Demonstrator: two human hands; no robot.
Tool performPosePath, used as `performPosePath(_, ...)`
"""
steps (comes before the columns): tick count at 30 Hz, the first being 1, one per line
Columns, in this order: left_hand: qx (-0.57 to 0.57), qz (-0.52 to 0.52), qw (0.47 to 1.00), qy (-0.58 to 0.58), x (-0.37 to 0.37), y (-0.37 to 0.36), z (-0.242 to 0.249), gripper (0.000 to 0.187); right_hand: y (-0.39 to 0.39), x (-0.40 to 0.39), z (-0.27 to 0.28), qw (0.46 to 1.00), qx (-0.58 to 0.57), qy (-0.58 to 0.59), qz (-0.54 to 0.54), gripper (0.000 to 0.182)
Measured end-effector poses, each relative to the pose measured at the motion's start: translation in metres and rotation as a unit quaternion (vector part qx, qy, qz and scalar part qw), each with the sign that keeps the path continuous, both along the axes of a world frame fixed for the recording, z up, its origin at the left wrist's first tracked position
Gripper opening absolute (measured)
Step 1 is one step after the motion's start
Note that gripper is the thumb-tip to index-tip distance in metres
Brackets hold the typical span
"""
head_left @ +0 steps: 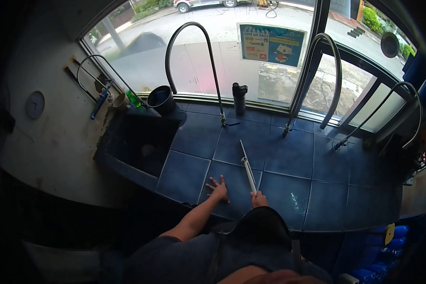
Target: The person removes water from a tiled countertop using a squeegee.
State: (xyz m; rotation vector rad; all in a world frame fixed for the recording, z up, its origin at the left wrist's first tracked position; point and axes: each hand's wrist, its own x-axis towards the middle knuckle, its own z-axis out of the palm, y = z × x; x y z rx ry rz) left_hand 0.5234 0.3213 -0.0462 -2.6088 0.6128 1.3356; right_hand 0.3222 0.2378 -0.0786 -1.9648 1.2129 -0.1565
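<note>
My right hand (259,199) is closed around the lower end of a long white-handled tool (249,174). Past a round joint, the tool narrows to a thin straight bar that points away from me over the blue tiled counter (288,163). To the left of it, my left hand (218,189) has its fingers spread over the tiles near the front edge and holds nothing. A wet, shiny patch (296,201) shows on the tiles to the right of my right hand.
Curved hoses (209,45) rise from taps along the counter's back. A dark bottle (240,98) stands by the window. At left are a sunken basin (142,144), a black bucket (161,100) and a green bottle (133,99). Blue containers (396,241) sit low at right.
</note>
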Motion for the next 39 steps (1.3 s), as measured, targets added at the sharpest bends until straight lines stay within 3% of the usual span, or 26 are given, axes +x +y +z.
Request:
performPosePath(4,0.005,-0.001,1.000,0.000,0.001,0.000,-0.001,0.146,-0.010,-0.013,0.003,0.999,-0.001,-0.038,-0.028,0.046)
performPosePath(11,-0.007,-0.003,1.000,-0.009,0.000,0.003,-0.001,0.149,-0.026,-0.050,0.002,0.968,-0.044,-0.043,-0.242,0.040)
performPosePath(17,-0.016,-0.006,1.000,-0.003,0.001,0.004,0.001,0.149,-0.018,-0.086,-0.002,0.914,-0.085,-0.032,-0.396,0.035)
performPosePath(22,-0.025,0.001,1.000,0.001,0.004,0.006,0.002,0.149,-0.014,-0.100,-0.006,0.848,-0.045,-0.022,-0.528,0.037)
performPosePath(26,-0.030,-0.020,0.999,0.017,0.008,0.013,0.005,0.148,-0.016,-0.089,-0.025,0.839,-0.030,-0.020,-0.543,0.036)
performPosePath(28,-0.039,-0.039,0.998,0.026,0.017,0.018,0.002,0.146,-0.006,-0.070,-0.022,0.853,-0.065,-0.001,-0.517,0.035)
performPosePath(30,-0.019,-0.159,0.987,0.011,0.029,0.019,0.001,0.142,0.001,-0.046,-0.019,0.862,0.003,-0.049,-0.504,0.033)
performPosePath(31,-0.019,-0.163,0.986,0.010,0.040,0.025,0.002,0.142,0.006,-0.032,-0.018,0.860,0.003,-0.050,-0.507,0.033)
performPosePath(33,-0.209,-0.108,0.966,0.106,0.069,0.056,0.000,0.130,0.023,-0.008,-0.019,0.910,-0.068,0.013,-0.409,0.030)
performPosePath(34,-0.288,-0.059,0.952,0.085,0.084,0.072,-0.010,0.118,0.032,0.002,-0.016,0.909,-0.068,0.019,-0.411,0.030)
performPosePath(36,-0.416,0.056,0.907,0.008,0.117,0.109,-0.023,0.090,0.047,0.021,-0.007,0.957,-0.027,0.021,-0.288,0.029)
performPosePath(38,-0.527,0.161,0.827,-0.110,0.152,0.152,-0.030,0.057,0.063,0.038,-0.005,0.981,-0.036,0.059,-0.181,0.028)
performPosePath(39,-0.496,0.202,0.829,-0.161,0.173,0.173,-0.030,0.053,0.068,0.049,-0.003,0.987,-0.015,0.069,-0.144,0.029)
